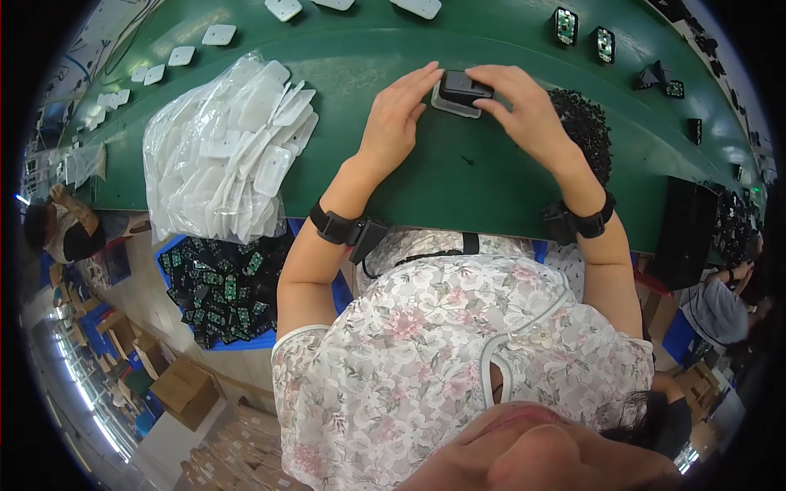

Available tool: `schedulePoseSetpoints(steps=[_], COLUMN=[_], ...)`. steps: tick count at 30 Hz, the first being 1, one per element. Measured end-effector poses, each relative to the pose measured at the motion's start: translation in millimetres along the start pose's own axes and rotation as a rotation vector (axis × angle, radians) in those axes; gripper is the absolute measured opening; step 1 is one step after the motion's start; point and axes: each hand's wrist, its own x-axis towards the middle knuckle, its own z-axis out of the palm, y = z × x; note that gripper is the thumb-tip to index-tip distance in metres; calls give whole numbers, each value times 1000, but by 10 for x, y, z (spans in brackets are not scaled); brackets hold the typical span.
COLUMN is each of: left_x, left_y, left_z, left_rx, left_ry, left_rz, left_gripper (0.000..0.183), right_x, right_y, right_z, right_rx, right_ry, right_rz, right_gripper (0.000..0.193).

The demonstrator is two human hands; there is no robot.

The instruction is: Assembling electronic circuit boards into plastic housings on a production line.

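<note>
On the green table, a black plastic housing (463,87) sits on a white plastic plate (455,107), whose rim shows below it. My right hand (524,110) grips the housing from its right side, thumb low and fingers along the top. At the left edge of the same pair, my left hand (399,119) lies with fingers stretched out, its fingertips close to the plate; whether they touch it I cannot tell. A small dark piece (467,160) rests on the table between my forearms. Black straps with boxes circle both my wrists.
Left of my hands stands a clear bag of white plates (229,147). Small black parts (583,131) are heaped by my right forearm. A blue bin (246,344) below holds circuit boards (221,286). Farther back lie white plates (219,34) and black housings with boards (565,26). Other people sit at both sides.
</note>
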Motion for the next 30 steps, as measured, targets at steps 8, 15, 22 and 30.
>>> schedulePoseSetpoints(steps=[8,15,22,30], left_x=[2,10,240,297], left_y=[-22,49,69,314], left_z=[-44,-50,112,189], left_rx=[196,341,321,-1029], left_ry=[-185,-208,-60,14], left_rz=[67,125,102,-749], left_gripper=[58,54,52,36], right_x=[-52,-107,255,169], right_y=[-98,-179,186,-116], right_z=[139,248,-108,-44], right_rx=[-121,-392,357,976], right_ry=[-58,-7,-266,107], right_rz=[-4,-66,395,421], right_gripper=[39,44,41,42])
